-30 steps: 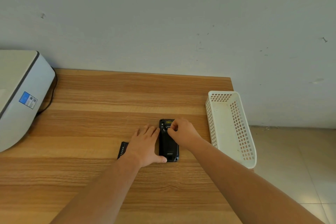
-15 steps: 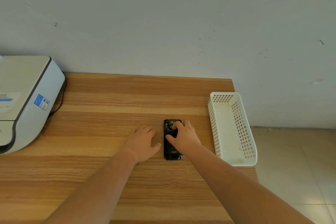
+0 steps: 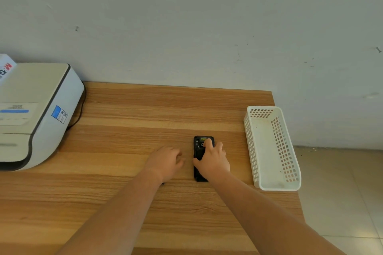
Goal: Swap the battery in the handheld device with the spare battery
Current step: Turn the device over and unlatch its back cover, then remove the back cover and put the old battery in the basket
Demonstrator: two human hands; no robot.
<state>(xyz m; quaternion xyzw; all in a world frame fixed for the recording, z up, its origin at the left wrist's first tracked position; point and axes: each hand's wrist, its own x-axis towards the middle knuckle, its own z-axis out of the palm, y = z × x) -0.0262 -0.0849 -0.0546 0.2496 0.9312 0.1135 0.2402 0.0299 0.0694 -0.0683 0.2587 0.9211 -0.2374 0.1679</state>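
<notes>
The black handheld device [image 3: 199, 149] lies back-up on the wooden table [image 3: 128, 109], right of centre. My right hand [image 3: 213, 160] lies over it, with the thumb on its left edge and the fingers across its top and right side. My left hand [image 3: 166, 161] rests palm down on the table just left of the device, apart from it, with the fingers loosely bent. The spare battery is hidden under that hand and wrist; only a small dark corner [image 3: 163, 183] shows below the wrist.
A white perforated plastic basket [image 3: 251, 147] stands at the table's right edge, close to my right hand. A white printer [image 3: 41, 109] with a black cable fills the far left. The wall runs along the table's back edge, and tiled floor lies beyond the right edge.
My left hand has drawn a little left, off the device's edge, and now hides the spare battery. My right hand has slid from the device's top down over its body.
</notes>
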